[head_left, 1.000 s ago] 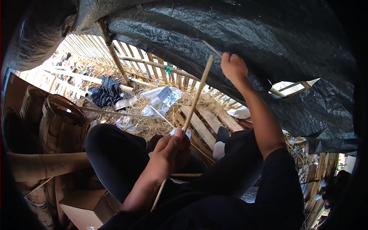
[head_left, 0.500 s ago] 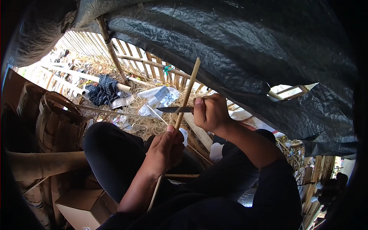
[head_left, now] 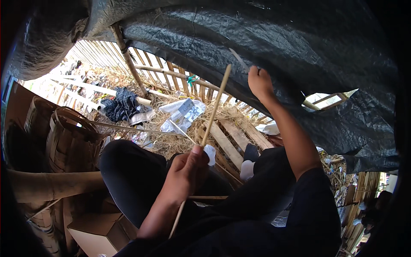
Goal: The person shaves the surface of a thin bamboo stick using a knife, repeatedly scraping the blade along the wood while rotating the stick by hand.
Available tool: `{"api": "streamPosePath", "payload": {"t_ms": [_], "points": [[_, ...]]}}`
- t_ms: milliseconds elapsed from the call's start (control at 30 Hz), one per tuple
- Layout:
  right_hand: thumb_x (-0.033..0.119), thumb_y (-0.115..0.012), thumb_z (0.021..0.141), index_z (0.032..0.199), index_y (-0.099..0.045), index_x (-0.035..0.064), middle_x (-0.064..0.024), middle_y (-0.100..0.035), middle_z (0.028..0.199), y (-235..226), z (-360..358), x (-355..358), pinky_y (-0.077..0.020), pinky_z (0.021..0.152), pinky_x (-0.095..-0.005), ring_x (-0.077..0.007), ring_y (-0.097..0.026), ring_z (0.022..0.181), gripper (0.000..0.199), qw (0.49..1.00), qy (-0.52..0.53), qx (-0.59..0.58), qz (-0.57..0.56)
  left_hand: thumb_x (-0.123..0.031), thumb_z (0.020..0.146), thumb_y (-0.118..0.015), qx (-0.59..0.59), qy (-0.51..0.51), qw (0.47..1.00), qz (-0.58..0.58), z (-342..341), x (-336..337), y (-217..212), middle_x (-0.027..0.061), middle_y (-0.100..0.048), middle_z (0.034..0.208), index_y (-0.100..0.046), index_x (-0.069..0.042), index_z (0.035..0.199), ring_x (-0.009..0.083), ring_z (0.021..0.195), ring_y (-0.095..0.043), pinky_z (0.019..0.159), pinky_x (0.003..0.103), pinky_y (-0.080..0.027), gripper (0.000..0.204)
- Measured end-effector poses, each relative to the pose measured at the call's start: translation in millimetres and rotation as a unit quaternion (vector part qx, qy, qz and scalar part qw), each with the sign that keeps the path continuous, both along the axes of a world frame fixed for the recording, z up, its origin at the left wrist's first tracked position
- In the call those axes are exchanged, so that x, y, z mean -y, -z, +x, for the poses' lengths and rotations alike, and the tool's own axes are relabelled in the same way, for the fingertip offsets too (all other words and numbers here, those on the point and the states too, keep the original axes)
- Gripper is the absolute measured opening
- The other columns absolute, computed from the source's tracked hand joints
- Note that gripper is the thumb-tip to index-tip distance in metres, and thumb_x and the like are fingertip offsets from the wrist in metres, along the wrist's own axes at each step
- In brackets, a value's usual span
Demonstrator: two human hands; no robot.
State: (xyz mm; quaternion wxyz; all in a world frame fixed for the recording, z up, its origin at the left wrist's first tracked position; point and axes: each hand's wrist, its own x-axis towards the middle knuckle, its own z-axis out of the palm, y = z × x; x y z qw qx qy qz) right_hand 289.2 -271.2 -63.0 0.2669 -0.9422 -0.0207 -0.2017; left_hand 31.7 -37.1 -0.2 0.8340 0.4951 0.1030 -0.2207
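Observation:
My left hand [head_left: 185,173] is closed round a long, thin bamboo strip [head_left: 217,105], which slants up and away from my lap with its lower end passing beneath my wrist. A thinner pale sliver [head_left: 181,131] sticks out beside my left thumb. Farther up and to the right, my right hand [head_left: 260,82] grips a knife [head_left: 239,60], its blade pointing up and left in front of the dark sheet. The knife is apart from the strip, just right of its top end. My fingers hide the knife's handle.
A black plastic sheet [head_left: 274,38] hangs ahead and to the right. Woven bamboo baskets [head_left: 70,139], a thick bamboo pole [head_left: 55,186] and a cardboard box [head_left: 98,231] stand at my left. Beyond my crossed legs lie straw, planks [head_left: 224,145], plastic bags [head_left: 182,113] and dark cloth [head_left: 122,105].
My right hand has lifted the knife off the bamboo strip, moving up and to the right. My left hand keeps its hold, and the whole view has shifted slightly.

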Motion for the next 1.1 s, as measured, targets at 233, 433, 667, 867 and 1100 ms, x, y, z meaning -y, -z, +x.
{"api": "streamPosePath", "payload": {"t_ms": [233,433,667,867,1100], "points": [[0.003,-0.047,0.088,0.071,-0.051,-0.0005,-0.0157,-0.056,0.062,-26,-105,-48,-0.0419,0.054,-0.0409,-0.0302,-0.054,0.053,0.018,0.941,-0.327,0.043,0.067,-0.044,0.102,-0.041,0.054,-0.074,0.974,0.207,2,-12,16,-0.0042,-0.038,0.054,-0.046,-0.009,0.066,0.0058,0.047,-0.035,0.046,0.025,-0.033,0.051],[0.015,-0.055,0.084,0.043,-0.050,0.0071,-0.0148,-0.047,0.040,-28,-144,-75,-0.0439,0.042,-0.0421,-0.0334,-0.052,0.037,0.042,0.948,-0.314,0.042,0.016,-0.031,0.099,-0.054,0.119,-0.081,0.918,0.370,-1,-3,19,0.0047,-0.041,0.051,-0.050,0.002,0.068,0.0118,0.048,-0.035,0.046,0.032,-0.030,0.045],[0.015,-0.052,0.083,0.044,-0.053,0.0058,-0.0174,-0.050,0.043,-10,-130,-88,-0.0472,0.044,-0.0415,-0.0337,-0.056,0.039,0.039,0.942,-0.331,0.057,0.014,-0.027,0.098,-0.056,0.123,-0.095,0.887,0.434,3,-7,25,0.0161,-0.044,0.053,-0.050,0.002,0.068,0.0239,0.046,-0.036,0.047,0.036,-0.034,0.042],[0.031,-0.041,0.091,0.054,-0.059,-0.0003,-0.0247,-0.059,0.057,-20,-32,-57,-0.0527,0.060,-0.0497,-0.0426,-0.064,0.059,0.052,0.995,-0.058,-0.045,-0.060,-0.030,0.100,-0.053,0.132,-0.074,0.925,0.349,-10,-1,13,0.0092,-0.041,0.053,-0.050,0.002,0.071,0.0138,0.050,-0.036,0.047,0.034,-0.033,0.043],[0.017,-0.042,0.089,0.056,-0.049,0.0004,-0.0208,-0.051,0.051,-20,-85,-54,-0.0402,0.051,-0.0456,-0.0385,-0.052,0.047,0.038,0.939,-0.237,-0.058,0.243,-0.031,0.101,-0.052,0.086,-0.095,0.941,0.314,-1,-10,16,-0.0008,-0.038,0.057,-0.048,0.001,0.069,0.0052,0.058,-0.034,0.049,0.027,-0.029,0.046]]}}
